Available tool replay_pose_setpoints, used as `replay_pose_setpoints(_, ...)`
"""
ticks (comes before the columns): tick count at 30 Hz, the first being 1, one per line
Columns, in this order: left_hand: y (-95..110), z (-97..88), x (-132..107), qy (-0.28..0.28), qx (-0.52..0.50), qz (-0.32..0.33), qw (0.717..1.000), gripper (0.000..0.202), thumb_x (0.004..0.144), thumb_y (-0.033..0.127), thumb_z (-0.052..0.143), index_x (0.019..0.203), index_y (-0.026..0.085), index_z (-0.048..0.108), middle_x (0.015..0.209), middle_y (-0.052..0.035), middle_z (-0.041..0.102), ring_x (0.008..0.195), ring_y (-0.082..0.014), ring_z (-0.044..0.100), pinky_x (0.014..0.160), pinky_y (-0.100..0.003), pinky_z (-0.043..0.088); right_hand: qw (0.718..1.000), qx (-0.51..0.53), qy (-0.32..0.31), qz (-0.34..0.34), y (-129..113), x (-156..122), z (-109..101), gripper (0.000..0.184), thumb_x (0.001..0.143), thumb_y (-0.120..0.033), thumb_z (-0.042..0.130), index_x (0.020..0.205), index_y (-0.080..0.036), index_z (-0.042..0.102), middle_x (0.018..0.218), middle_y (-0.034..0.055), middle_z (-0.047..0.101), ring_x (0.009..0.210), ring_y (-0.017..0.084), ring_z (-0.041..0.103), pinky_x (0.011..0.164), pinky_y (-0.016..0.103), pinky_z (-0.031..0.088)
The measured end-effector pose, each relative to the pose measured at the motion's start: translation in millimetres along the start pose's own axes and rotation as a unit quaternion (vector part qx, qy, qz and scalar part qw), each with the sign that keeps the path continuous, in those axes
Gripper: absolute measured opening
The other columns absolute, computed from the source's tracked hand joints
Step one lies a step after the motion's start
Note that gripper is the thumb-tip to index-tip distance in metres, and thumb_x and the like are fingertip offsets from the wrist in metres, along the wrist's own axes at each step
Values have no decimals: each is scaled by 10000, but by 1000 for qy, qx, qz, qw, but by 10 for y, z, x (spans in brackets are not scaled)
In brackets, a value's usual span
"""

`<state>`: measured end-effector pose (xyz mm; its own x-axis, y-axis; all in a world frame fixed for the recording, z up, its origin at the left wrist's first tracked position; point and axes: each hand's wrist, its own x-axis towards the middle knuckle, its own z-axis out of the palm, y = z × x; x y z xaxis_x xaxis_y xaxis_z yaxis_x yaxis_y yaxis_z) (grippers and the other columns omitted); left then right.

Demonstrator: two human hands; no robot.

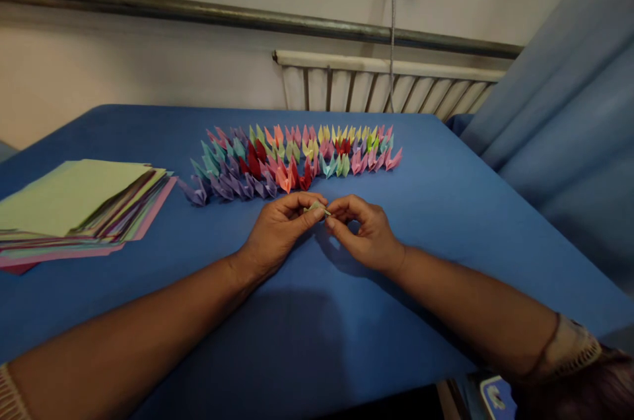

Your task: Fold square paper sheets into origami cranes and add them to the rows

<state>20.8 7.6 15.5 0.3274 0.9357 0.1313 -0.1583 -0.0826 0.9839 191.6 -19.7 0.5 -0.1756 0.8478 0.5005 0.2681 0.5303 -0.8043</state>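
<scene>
Between my two hands, just above the middle of the table, is a small piece of folded pale green paper (pixel 314 207), mostly hidden by fingers. My left hand (pixel 281 227) pinches it between thumb and forefinger. From the other side, my right hand (pixel 365 228) grips its right tip with thumb and fingers bent inward. Right behind my hands stand rows of folded paper cranes (pixel 247 172) in purple, teal, red, pink, yellow and green. The nearest ones, an orange-red crane (pixel 286 177) among them, are close to my left fingertips.
A thick stack of coloured paper sheets (pixel 79 195), pale green on top, lies at the left of the blue-covered table (pixel 426 222). Beyond the table are a radiator (pixel 366 83), a wall pipe (pixel 208 12) and a hanging cord (pixel 393 30). A blue curtain (pixel 564 96) hangs along the right.
</scene>
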Motion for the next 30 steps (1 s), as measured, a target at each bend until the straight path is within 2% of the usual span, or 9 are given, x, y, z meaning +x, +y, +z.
replay_pose_setpoints(3, 4, 1, 1, -2, 5, 5, 1000, 66, 771, 237, 743, 771, 182, 707, 950, -14, 659, 895, -125, 599, 884, -249, 457, 999, 34, -6, 18, -3, 0, -1, 107, 855, -203, 588, 962, -200, 596, 792, 3, 657, 700, 124, 638, 664, 252, 517)
replay_pose_setpoints(11, 26, 14, -8, -5, 37, 17, 999, 71, 758, 236, 748, 752, 180, 704, 914, -19, 655, 892, -142, 597, 895, -270, 456, 1000, -8, 0, 7, -26, -12, 4, 36, 866, -201, 558, 848, -203, 589, 683, -27, 613, 596, 98, 577, 596, 234, 468)
replay_pose_setpoints(17, -15, -1, 5, 7, -15, -31, 999, 104, 762, 265, 753, 778, 177, 699, 931, -14, 650, 880, -128, 590, 852, -249, 458, 995, 85, -6, 60, -20, -4, 26, 26, 855, -198, 575, 879, -195, 584, 740, -4, 652, 658, 117, 634, 638, 250, 518)
replay_pose_setpoints(23, -44, -11, 22, -7, -22, -61, 998, 136, 776, 292, 741, 787, 168, 685, 858, -11, 647, 798, -117, 591, 774, -243, 469, 984, 144, -8, 107, -25, 19, 31, 104, 882, -282, 560, 847, -187, 582, 697, -14, 634, 596, 103, 619, 580, 232, 502)
replay_pose_setpoints(26, -48, -4, 21, -13, -11, -64, 998, 165, 774, 311, 739, 777, 161, 670, 824, -13, 652, 753, -120, 593, 738, -252, 478, 987, 125, -3, 105, 1, 24, 41, 115, 881, -289, 568, 820, -192, 571, 675, -24, 628, 559, 92, 594, 546, 218, 479)
replay_pose_setpoints(30, -58, -2, 21, -13, 8, -68, 998, 199, 773, 333, 734, 770, 152, 652, 774, -19, 646, 699, -122, 587, 689, -256, 479, 997, 30, -16, 64, 30, 18, 32, 123, 912, -268, 526, 819, -199, 567, 674, -23, 615, 578, 94, 579, 571, 225, 461)
